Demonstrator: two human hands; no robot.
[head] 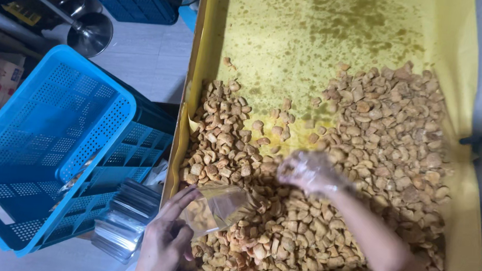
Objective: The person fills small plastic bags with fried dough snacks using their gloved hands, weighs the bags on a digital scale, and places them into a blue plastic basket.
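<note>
Two hands bagging fried snacks over a yellow-lined tray.
Left hand grips a clear bag; gloved right hand is clenched around snack pieces.

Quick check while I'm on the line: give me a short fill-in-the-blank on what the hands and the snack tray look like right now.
1. The left hand holds a clear plastic ____.
2. The right hand, in a thin clear glove, reaches into the fried snack pieces lying on ____ paper.
3. Left of the tray stand stacked ____ perforated crates.

Missing words: bag; yellow; blue
</note>
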